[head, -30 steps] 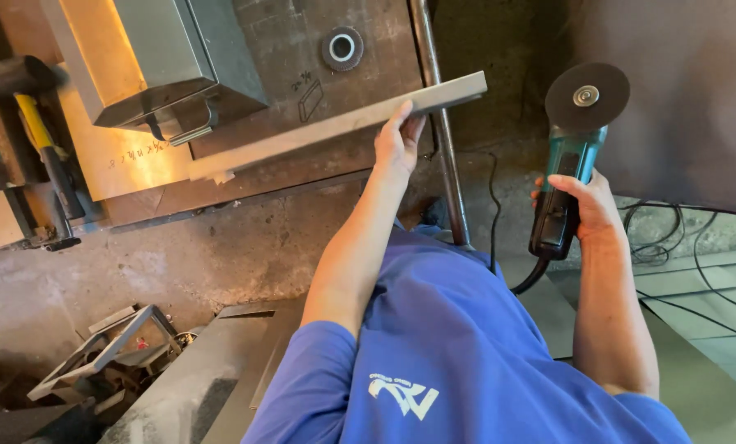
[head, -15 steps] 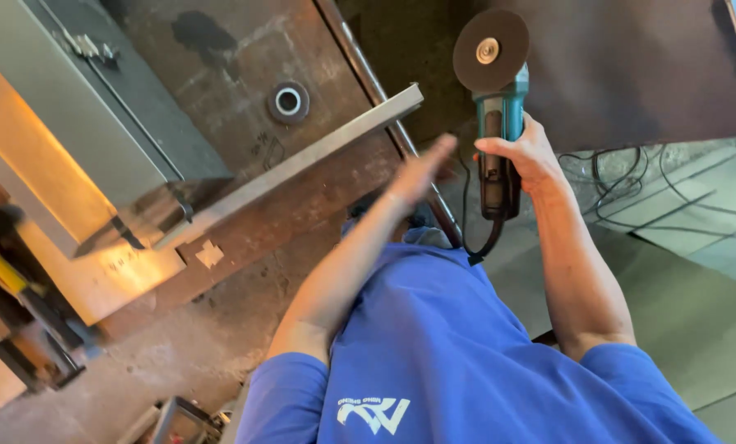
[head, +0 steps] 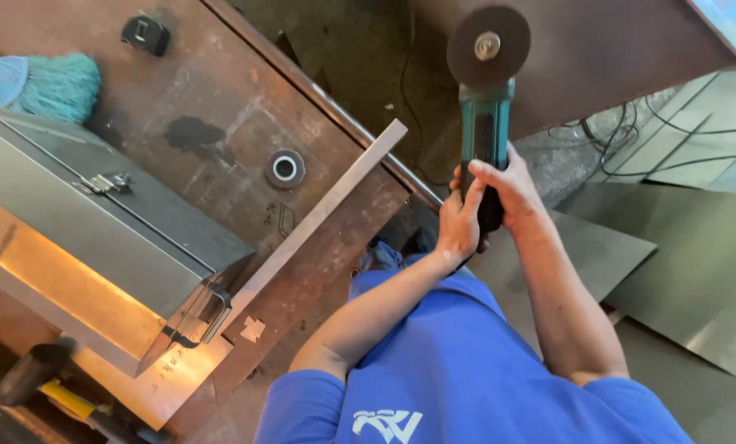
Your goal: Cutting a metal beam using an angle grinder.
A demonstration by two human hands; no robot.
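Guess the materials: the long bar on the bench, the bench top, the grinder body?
Long bar: looks like bare metal, pale grey with a dull sheen, straight edges. Bench top: likely steel plate, brown, rusty, stained. Grinder body: seems teal plastic, matte; its disc is dark and abrasive-looking.

A teal angle grinder (head: 484,123) is held upright off the bench edge; its dark round disc (head: 489,45) is uppermost, facing the camera.

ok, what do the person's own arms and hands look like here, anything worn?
Both hands are bare: no gloves, rings or watch show on the left hand or the right hand. The forearms are uncovered too. Short blue sleeves of a blue shirt end above the elbows; the shirt carries a white logo at the chest.
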